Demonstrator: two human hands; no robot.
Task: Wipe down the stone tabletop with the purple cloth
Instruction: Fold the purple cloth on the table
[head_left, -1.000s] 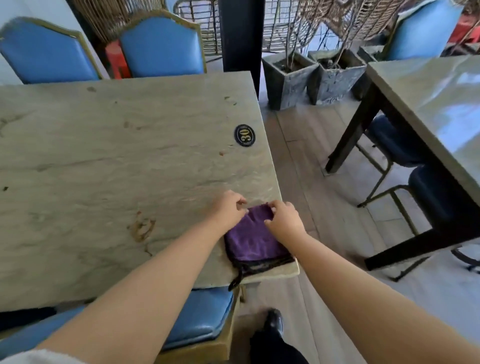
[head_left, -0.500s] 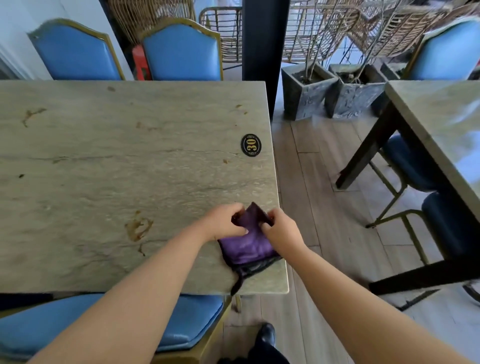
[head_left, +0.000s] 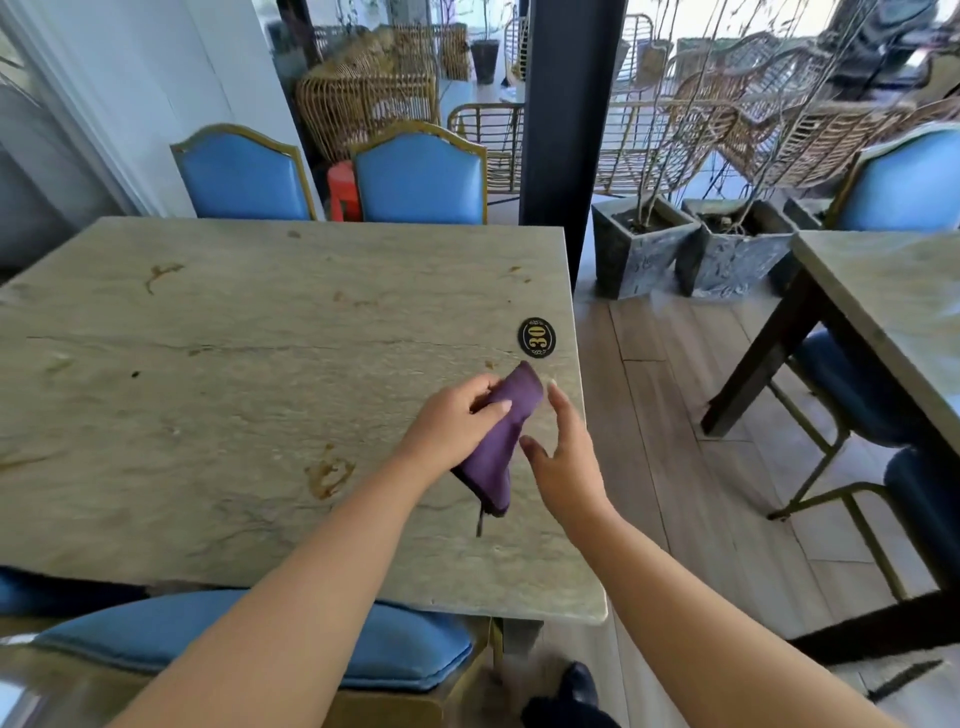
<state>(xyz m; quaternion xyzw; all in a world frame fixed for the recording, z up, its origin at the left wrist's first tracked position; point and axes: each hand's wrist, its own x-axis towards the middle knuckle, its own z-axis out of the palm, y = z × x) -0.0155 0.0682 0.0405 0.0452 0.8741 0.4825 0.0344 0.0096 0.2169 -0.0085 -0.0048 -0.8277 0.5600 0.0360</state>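
While folded into a thick pad, purple cloth (head_left: 501, 441) hanging from left hand (head_left: 457, 421), lifted above near right part of stone surface (head_left: 234, 374), just below oval number plate "30" (head_left: 536, 338). Fingers and thumb of left hand curled around upper half of cloth; lower end drooping, with a dark cord or hem dangling under it. Right hand (head_left: 563, 457) holding nothing, fingers spread and relaxed, just beside cloth and apart from it. Probably light, soft and limp, not fragile, not slippery; likely to bunch if gripped at one corner only. Better flat under the palm, folded edges tucked in, dangling cord kept under. Brown stain (head_left: 328, 475) near, to the left, not yet wiped.
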